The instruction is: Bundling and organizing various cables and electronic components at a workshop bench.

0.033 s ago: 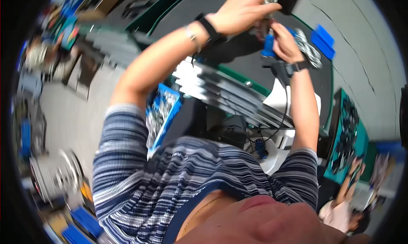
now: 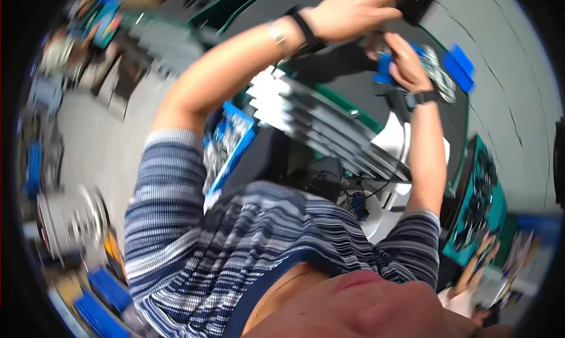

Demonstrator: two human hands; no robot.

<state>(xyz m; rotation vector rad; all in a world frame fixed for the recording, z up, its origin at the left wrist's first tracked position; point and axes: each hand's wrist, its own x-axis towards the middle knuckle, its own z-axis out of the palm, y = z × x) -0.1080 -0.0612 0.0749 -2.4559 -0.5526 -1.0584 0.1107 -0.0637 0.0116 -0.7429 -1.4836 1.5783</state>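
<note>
Head view: both arms reach up and away toward the top of the picture, over a dark worktop (image 2: pixel 353 97) with a green edge; the left hand (image 2: pixel 353 8) is closed round a small black box (image 2: pixel 415 1), fingers curled along its near side, a black band on the wrist; the right hand (image 2: pixel 406 64) sits just below it, fingers bent and pinching a small blue part (image 2: pixel 384 67) — the grip itself is blurred, so how tightly it is held cannot be told; the blue part lies between the two hands, close under the black box, and whether they touch cannot be told. Just right of the right hand lies a pile of shiny metal pieces (image 2: pixel 438 73), with a blue tray (image 2: pixel 459 64) beside it; under the left forearm stands a row of flat white and grey panels (image 2: pixel 306 114) — stacked slantwise; a blue bin (image 2: pixel 226 144) of small parts sits near the left elbow.
</note>
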